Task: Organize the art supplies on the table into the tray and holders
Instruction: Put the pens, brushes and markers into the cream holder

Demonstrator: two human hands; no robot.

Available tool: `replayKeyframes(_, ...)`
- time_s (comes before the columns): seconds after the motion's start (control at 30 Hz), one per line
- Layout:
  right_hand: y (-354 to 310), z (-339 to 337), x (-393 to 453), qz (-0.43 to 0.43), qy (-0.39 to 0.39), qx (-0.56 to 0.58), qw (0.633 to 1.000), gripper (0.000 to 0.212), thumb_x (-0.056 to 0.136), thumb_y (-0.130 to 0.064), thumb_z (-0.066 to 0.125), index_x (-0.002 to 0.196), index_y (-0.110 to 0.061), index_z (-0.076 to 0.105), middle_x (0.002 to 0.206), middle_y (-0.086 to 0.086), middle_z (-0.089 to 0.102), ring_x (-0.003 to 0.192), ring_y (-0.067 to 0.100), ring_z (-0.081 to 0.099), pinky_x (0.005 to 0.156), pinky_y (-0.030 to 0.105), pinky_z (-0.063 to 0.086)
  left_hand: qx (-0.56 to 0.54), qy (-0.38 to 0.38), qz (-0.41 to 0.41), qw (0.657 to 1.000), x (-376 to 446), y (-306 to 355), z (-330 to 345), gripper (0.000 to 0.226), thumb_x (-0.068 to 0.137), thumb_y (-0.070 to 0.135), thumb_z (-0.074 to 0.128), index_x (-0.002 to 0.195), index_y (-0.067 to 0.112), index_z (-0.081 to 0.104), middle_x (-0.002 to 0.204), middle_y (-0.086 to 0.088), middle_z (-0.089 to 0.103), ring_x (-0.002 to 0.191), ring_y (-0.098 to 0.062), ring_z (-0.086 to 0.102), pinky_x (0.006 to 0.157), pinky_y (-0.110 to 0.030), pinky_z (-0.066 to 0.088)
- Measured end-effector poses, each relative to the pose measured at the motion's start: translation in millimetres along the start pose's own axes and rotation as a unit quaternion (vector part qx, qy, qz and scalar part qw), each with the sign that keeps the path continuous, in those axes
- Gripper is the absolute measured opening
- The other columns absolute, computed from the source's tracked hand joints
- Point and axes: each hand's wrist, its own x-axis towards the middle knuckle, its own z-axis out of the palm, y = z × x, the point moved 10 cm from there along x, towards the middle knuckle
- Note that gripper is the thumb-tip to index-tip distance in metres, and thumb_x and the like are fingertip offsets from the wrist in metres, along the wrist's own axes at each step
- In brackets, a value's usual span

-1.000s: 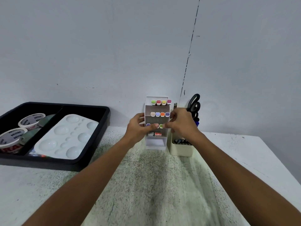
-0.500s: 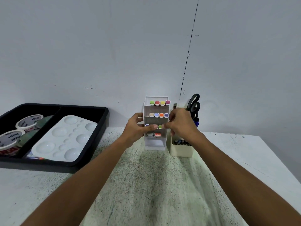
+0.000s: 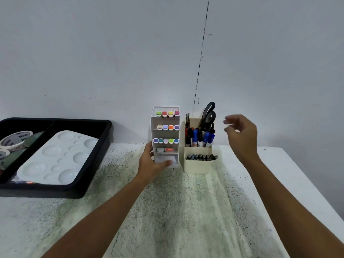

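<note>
A white tiered marker holder (image 3: 153, 125) stands at the back of the table with three rows of coloured markers (image 3: 166, 140) and two small items on a lower shelf. My left hand (image 3: 151, 165) grips its base, thumb across the front and fingers on the left side. My right hand (image 3: 241, 135) hovers in the air to the right of the cream pen holder (image 3: 197, 165), fingers loosely curled, holding nothing. The cream holder carries pens (image 3: 200, 137) and black scissors (image 3: 209, 114).
A black tray (image 3: 104, 140) at the left holds a white paint palette (image 3: 57, 157) and tape rolls (image 3: 16, 138). The wall rises directly behind the holders. The table's right edge (image 3: 309, 183) runs diagonally past my right forearm.
My right hand has left the third marker row and moved right and up, away from the rack. My left hand has dropped from that row to the rack's base.
</note>
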Motion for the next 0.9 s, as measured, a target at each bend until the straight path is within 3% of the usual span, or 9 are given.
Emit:
replayKeyframes(0.1,60.0,-7.1,-18.2,0.065,-0.007,-0.021,0.998,0.036,0.082,0.015,0.053,0.104,-0.012,0.062,0.098,0.004,0.066,0.095,0.022,0.065,0.082,0.043,0.057,0.019,0.014,0.022,0.999,-6.2,-4.8,3.5,0.074,0.065,0.001,0.086,0.123,0.025,0.046,0.105,0.019,0.063,0.088,0.009,0.063,0.065,-0.009,0.050)
replayKeyframes(0.2,105.0,30.9,-58.0,0.121,-0.167,-0.048,0.977,0.051,0.082,0.013,0.059,0.129,-0.006,0.052,0.118,0.005,0.059,0.110,0.025,0.060,0.074,0.019,0.054,0.045,0.034,0.035,0.998,-10.6,-12.4,1.8,0.068,0.069,0.006,0.084,0.120,0.035,0.050,0.101,0.018,0.068,0.090,0.002,0.065,0.070,-0.014,0.053)
replayKeyframes(0.3,115.4,63.0,-94.1,0.137,-0.250,-0.002,0.959,0.064,0.079,-0.002,0.075,0.135,-0.014,0.048,0.120,-0.004,0.062,0.107,0.009,0.062,0.075,0.012,0.052,0.074,0.053,0.032,0.995,-10.2,-19.3,-1.0,0.053,0.078,0.012,0.078,0.115,0.039,0.052,0.102,0.018,0.068,0.091,0.001,0.064,0.073,-0.018,0.054)
replayKeyframes(0.37,113.9,64.8,-98.1,0.139,-0.213,0.040,0.966,0.057,0.078,-0.004,0.078,0.126,-0.020,0.053,0.113,-0.009,0.065,0.102,0.003,0.063,0.078,0.015,0.053,0.090,0.060,0.035,0.994,-9.5,-19.8,-2.6,0.046,0.081,0.014,0.076,0.114,0.036,0.052,0.102,0.020,0.065,0.092,0.001,0.062,0.074,-0.016,0.052)
replayKeyframes(0.47,115.6,62.2,-98.5,0.135,-0.171,0.040,0.975,0.046,0.081,-0.007,0.075,0.119,-0.024,0.055,0.107,-0.010,0.067,0.099,0.006,0.065,0.081,0.020,0.056,0.106,0.063,0.040,0.992,-9.4,-20.5,-2.9,0.043,0.082,0.015,0.075,0.113,0.035,0.053,0.100,0.027,0.062,0.091,0.008,0.060,0.072,-0.006,0.046)
replayKeyframes(0.63,120.1,60.5,-97.9,0.122,-0.166,0.009,0.978,0.051,0.079,-0.009,0.077,0.125,-0.012,0.054,0.112,-0.005,0.065,0.105,0.007,0.062,0.080,0.009,0.051,0.109,0.066,0.042,0.991,-11.4,-21.1,-4.4,0.047,0.079,0.014,0.078,0.116,0.031,0.054,0.100,0.024,0.063,0.094,0.006,0.061,0.076,-0.009,0.051)
replayKeyframes(0.77,120.6,48.3,-110.4,0.132,-0.141,0.008,0.981,0.069,0.078,-0.014,0.080,0.138,-0.007,0.047,0.124,0.001,0.059,0.113,0.012,0.057,0.095,0.018,0.047,0.101,0.052,0.029,0.993,-20.5,-22.0,-6.3,0.055,0.076,0.011,0.080,0.123,0.021,0.054,0.107,0.014,0.064,0.098,-0.001,0.061,0.085,-0.014,0.052)
replayKeyframes(0.9,109.3,26.4,-137.5,0.115,-0.106,-0.004,0.988,0.055,0.078,-0.016,0.080,0.127,-0.006,0.056,0.115,0.003,0.063,0.103,0.015,0.062,0.085,0.013,0.049,0.116,0.039,0.005,0.992,-49.6,-30.9,-20.5,0.075,0.073,0.011,0.083,0.138,0.008,0.045,0.126,-0.002,0.055,0.115,-0.014,0.054,0.095,-0.017,0.045)
